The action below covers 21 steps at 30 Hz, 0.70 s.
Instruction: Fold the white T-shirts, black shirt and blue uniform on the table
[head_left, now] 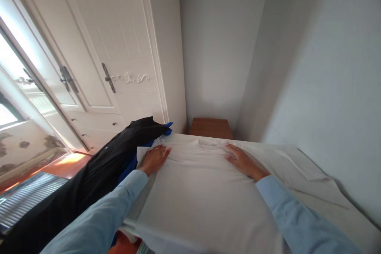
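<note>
1. On the bed (321, 206) lies a white shirt (202, 194), spread out flat in front of the person.
2. The white shirt looks smooth and clean, with a few soft folds near its top edge and a sleeve sticking out to the right.
3. The left hand (154, 158) lies flat on the shirt's top left part, fingers stretched out, not gripping anything.
4. The right hand (242, 162) lies flat on the shirt's top right part, fingers also stretched out and pressing down, holding nothing.
5. Both arms wear light blue sleeves (300, 218).
6. Just beside the shirt on the left lies a black cloth (89, 178), with a bit of blue cloth (166, 129) peeking out under it.
7. Behind the bed stands a small brown table (210, 127) in the corner.
8. A big white wardrobe (119, 47) with dark handles stands to the left.
</note>
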Motion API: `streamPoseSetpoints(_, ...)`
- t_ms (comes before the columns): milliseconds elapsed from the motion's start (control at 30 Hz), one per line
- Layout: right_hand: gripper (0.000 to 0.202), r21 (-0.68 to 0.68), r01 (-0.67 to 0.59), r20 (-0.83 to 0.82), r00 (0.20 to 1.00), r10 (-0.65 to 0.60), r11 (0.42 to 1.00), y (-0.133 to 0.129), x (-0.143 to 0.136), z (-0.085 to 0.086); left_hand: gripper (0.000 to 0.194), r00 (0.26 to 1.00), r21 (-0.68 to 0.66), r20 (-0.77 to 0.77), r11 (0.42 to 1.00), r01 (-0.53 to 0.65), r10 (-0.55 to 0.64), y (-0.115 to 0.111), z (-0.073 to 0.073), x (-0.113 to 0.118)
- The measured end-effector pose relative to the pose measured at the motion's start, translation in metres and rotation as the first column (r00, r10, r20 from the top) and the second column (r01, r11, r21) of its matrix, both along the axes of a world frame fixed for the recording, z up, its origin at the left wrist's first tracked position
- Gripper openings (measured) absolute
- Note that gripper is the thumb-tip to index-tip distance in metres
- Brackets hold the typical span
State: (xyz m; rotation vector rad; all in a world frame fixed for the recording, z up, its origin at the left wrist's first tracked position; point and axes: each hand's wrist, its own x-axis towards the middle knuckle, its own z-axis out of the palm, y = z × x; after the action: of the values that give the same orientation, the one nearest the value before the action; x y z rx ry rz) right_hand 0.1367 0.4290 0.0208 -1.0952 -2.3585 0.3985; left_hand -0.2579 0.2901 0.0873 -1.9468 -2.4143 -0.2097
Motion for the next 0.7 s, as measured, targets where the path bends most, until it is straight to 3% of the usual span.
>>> streamPoseSetpoints(133,0.059,0.029,0.061,-0.099,0.993,-0.057,0.998,0.004,-0.001,0.004,0.049,0.989,-0.039,-0.044,0.989,-0.141,0.139,0.024,0.024,0.031)
streamPoseSetpoints(233,0.055,0.046,0.101,-0.083,0.992,-0.097,0.994,0.006,0.000,0.009,0.045,0.993,0.020,-0.074,0.995,0.096,-0.095,0.046,0.024,0.061)
streamPoseSetpoints(333,0.054,0.022,0.129,-0.042,0.991,-0.128,0.991,0.010,0.011,0.014,0.049,0.924,-0.045,-0.033,0.924,0.380,-0.381,0.065,0.008,0.081)
streamPoseSetpoints(500,0.055,-0.152,0.257,-0.042,0.963,-0.266,0.954,0.027,0.057,0.014,0.072,0.915,-0.111,0.048,0.908,0.403,-0.400,0.077,-0.016,0.072)
streamPoseSetpoints(600,0.056,-0.201,0.252,-0.045,0.963,-0.266,0.947,0.035,0.078,0.011,0.083,0.914,-0.153,0.107,0.902,0.404,-0.391,0.078,-0.015,0.056)
streamPoseSetpoints(700,0.054,-0.204,0.220,-0.019,0.973,-0.229,0.954,0.037,0.081,0.009,0.090,0.903,-0.183,0.124,0.884,0.429,-0.412,0.079,-0.011,0.047)
